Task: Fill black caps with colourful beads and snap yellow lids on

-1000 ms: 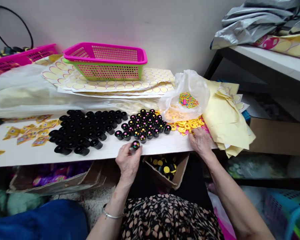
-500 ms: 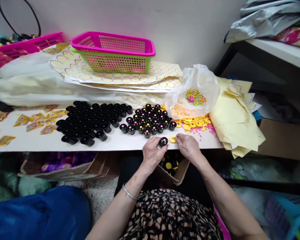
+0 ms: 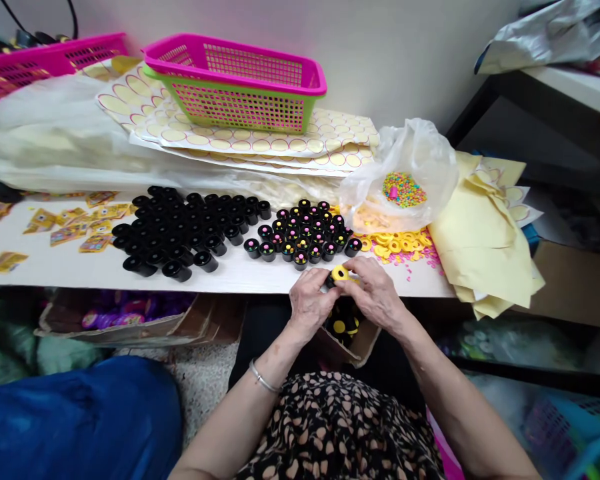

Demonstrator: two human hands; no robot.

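Find the yellow ring (image 3: 339,272) just below the middle of the frame, right at the mouth of a black cup (image 3: 329,281), tilted, with its hole toward the camera. Cannot tell of full contact with the rim: too much covered by fingers. Holding the cup with the left hand (image 3: 310,297) in a narrow grip, thumb and fingers closed on the side; pinching the ring by its edge with the right hand (image 3: 373,290).

To fit well, probably best to level the ring to the rim first, then press evenly from opposite sides rather than force down one edge; likely to jam crooked otherwise. Hold the cup upright, given a probable load of small beads like that in the filled cups (image 3: 301,260) clustered just beyond, near the centre of the frame. Safer, too, to work farther in over the table (image 3: 240,283) than at its front edge, at risk of a drop into the open cardboard box (image 3: 367,343) at lower centre.

Note loose yellow rings (image 3: 395,245) right of centre, heaped near the right hand beside scattered pink pieces (image 3: 433,259), with a clear plastic bag (image 3: 433,160) behind. Left of centre, see crowded dark cups (image 3: 180,233), insides unreadable; at upper middle, a pink-and-green basket (image 3: 240,107) on printed sheets (image 3: 220,141).
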